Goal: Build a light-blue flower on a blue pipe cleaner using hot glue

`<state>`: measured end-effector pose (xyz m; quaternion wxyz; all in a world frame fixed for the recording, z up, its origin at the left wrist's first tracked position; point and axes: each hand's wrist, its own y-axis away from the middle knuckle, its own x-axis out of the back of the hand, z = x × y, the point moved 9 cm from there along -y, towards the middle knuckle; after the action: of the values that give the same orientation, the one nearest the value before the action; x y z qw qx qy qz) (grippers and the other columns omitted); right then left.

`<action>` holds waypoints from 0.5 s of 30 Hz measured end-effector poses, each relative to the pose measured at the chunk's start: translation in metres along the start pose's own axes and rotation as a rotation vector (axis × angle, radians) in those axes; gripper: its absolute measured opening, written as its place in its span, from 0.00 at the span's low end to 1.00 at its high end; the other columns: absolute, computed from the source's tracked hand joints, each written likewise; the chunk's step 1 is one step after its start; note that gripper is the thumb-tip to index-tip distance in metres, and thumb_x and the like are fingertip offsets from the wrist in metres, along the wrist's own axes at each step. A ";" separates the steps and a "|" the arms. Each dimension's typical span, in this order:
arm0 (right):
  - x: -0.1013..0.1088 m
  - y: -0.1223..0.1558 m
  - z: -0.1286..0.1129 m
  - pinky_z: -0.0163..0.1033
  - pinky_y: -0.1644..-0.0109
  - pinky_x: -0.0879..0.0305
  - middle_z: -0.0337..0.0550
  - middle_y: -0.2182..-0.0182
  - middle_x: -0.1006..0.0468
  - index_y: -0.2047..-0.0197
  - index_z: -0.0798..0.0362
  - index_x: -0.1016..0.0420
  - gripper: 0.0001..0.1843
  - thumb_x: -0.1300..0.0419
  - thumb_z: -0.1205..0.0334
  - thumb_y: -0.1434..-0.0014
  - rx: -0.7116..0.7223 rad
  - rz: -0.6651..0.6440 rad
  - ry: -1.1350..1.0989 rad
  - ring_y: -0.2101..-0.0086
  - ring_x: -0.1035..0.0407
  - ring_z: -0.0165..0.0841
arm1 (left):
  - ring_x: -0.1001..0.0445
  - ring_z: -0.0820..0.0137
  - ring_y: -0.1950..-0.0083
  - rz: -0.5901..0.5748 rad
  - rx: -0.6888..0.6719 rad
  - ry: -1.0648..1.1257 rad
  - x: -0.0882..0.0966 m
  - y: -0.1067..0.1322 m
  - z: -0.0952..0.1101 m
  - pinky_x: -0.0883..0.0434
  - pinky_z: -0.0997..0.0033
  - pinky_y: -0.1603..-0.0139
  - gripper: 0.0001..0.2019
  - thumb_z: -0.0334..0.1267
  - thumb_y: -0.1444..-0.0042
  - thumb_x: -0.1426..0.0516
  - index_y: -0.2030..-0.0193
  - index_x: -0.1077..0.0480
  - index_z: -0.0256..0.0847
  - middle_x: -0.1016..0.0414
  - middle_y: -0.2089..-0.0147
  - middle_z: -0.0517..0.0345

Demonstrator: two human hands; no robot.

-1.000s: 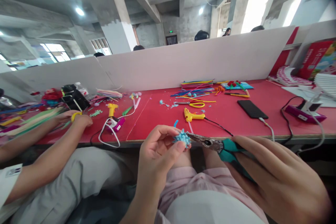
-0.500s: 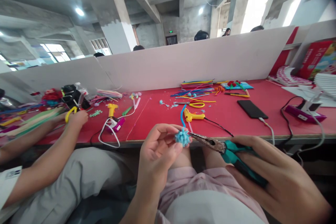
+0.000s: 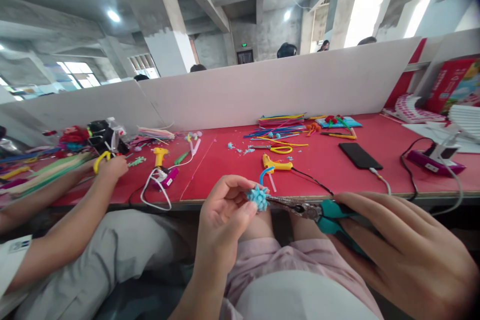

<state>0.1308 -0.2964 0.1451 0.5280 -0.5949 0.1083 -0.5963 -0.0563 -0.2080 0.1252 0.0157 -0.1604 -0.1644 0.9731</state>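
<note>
My left hand [image 3: 224, 214] pinches a small light-blue spiky pipe-cleaner ball [image 3: 258, 197] between thumb and fingers, just below the table's front edge. A blue pipe-cleaner tail [image 3: 264, 173] curls up from the ball. My right hand [image 3: 401, 255] is wrapped round the teal handles of pliers [image 3: 318, 209]. The pliers' metal jaws point left and touch the ball. Both hands hover over my lap in pink trousers.
On the red table [image 3: 330, 170] lie a yellow glue gun [image 3: 275, 164], yellow-handled scissors [image 3: 275, 149], a stack of coloured pipe cleaners [image 3: 281, 122], a black phone [image 3: 360, 155] on a cable and a purple power strip [image 3: 435, 164]. At left a co-worker's hand [image 3: 110, 166] holds yellow scissors.
The ball turned slightly in my left fingers and its blue tail dropped lower. My right hand shifted on the pliers. The co-worker's hand moved a little.
</note>
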 end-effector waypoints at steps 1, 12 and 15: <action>0.001 0.000 0.000 0.49 0.54 0.36 0.51 0.59 0.23 0.65 0.55 0.26 0.09 0.46 0.63 0.37 -0.005 0.010 -0.002 0.60 0.31 0.43 | 0.26 0.69 0.64 0.002 0.000 -0.007 0.000 0.000 0.000 0.27 0.75 0.67 0.07 0.33 0.52 0.39 0.64 0.27 0.39 0.23 0.64 0.52; 0.000 -0.002 -0.001 0.50 0.53 0.38 0.53 0.58 0.23 0.65 0.56 0.24 0.09 0.46 0.65 0.37 0.028 -0.001 0.005 0.59 0.31 0.44 | 0.28 0.71 0.66 0.015 0.033 -0.001 -0.001 -0.001 -0.002 0.28 0.75 0.67 0.07 0.33 0.53 0.38 0.65 0.27 0.39 0.24 0.66 0.54; -0.001 -0.001 -0.001 0.50 0.54 0.37 0.53 0.58 0.23 0.65 0.56 0.24 0.09 0.45 0.65 0.37 0.015 0.006 0.000 0.59 0.31 0.44 | 0.28 0.70 0.66 0.010 0.018 -0.027 0.000 -0.001 -0.001 0.29 0.74 0.67 0.07 0.33 0.53 0.38 0.65 0.27 0.39 0.24 0.66 0.53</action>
<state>0.1291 -0.2955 0.1455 0.5340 -0.5906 0.1055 -0.5957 -0.0559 -0.2067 0.1250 0.0103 -0.1480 -0.1550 0.9767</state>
